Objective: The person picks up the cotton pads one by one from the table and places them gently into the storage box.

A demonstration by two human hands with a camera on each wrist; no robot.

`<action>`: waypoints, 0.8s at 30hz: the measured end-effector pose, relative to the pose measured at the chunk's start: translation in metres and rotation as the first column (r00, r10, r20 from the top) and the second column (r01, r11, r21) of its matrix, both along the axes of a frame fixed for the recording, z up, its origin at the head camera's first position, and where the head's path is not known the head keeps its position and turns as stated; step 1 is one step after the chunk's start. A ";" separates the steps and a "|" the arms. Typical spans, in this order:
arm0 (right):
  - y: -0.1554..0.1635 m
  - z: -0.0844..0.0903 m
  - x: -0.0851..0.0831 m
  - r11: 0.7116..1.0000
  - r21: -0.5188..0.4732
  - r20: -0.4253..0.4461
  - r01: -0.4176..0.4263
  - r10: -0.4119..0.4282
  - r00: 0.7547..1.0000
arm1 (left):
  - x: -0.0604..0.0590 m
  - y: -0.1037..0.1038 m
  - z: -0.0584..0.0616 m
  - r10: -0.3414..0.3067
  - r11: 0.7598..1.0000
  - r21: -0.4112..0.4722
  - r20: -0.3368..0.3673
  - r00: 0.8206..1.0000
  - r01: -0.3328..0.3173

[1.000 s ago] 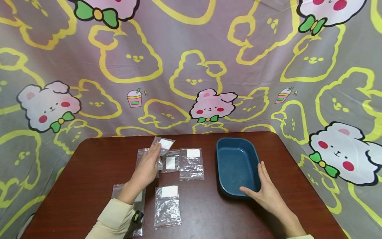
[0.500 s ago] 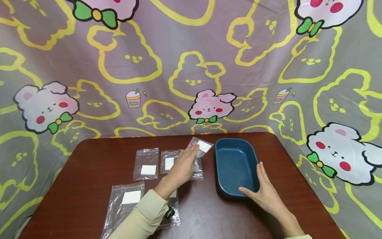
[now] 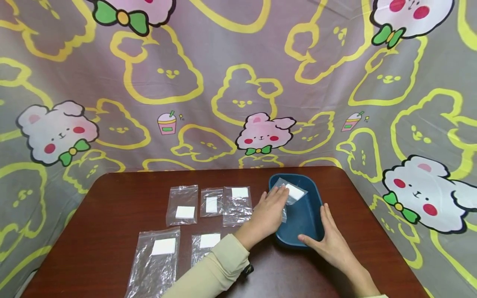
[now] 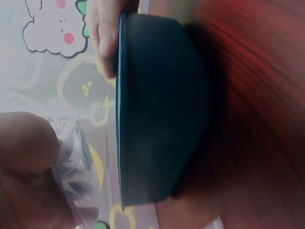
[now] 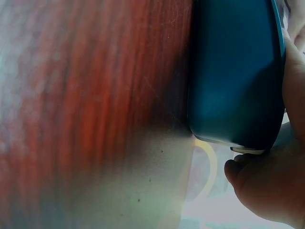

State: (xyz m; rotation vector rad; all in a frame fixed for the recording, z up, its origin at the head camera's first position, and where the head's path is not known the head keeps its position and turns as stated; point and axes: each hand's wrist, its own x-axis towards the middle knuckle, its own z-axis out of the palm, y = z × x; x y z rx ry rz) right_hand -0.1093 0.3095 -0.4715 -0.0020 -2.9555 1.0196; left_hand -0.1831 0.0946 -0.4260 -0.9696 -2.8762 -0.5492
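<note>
Over the far left part of a blue rectangular tub (image 3: 306,217), my left hand (image 3: 269,212) holds a small clear zip bag (image 3: 295,191) with a white label. The hand covers part of the bag in the head view. In the left wrist view, the crinkled bag (image 4: 78,179) hangs at the fingers, beside the tub's rim. At the tub's near right corner rests my right hand (image 3: 333,241), its thumb at the near rim and its straight fingers along the right side. The right wrist view shows that thumb right at the tub's edge (image 5: 238,90).
Several clear zip bags with white labels lie flat on the brown table: a back row with one bag (image 3: 182,194), a smaller one (image 3: 211,205) and another (image 3: 238,207), a large one (image 3: 154,269) nearer, and one (image 3: 206,244) partly under the left sleeve. A patterned curtain (image 3: 208,103) stands behind.
My left hand has carried the small bag rightward, from above the other bags to above the tub. The right hand stays at the tub's corner.
</note>
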 end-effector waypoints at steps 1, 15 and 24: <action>0.000 0.000 0.000 1.000 -0.002 0.002 -0.001 0.001 1.000 | 0.001 0.005 0.000 0.002 1.000 -0.003 0.005 1.000 -0.002; 0.001 0.000 0.000 1.000 -0.021 -0.014 -0.014 0.014 1.000 | 0.002 0.047 0.003 -0.015 0.996 -0.092 -0.006 1.000 0.015; 0.003 -0.002 -0.001 0.999 -0.025 -0.010 -0.022 0.021 1.000 | 0.002 0.053 0.001 0.001 0.995 -0.105 0.005 1.000 -0.001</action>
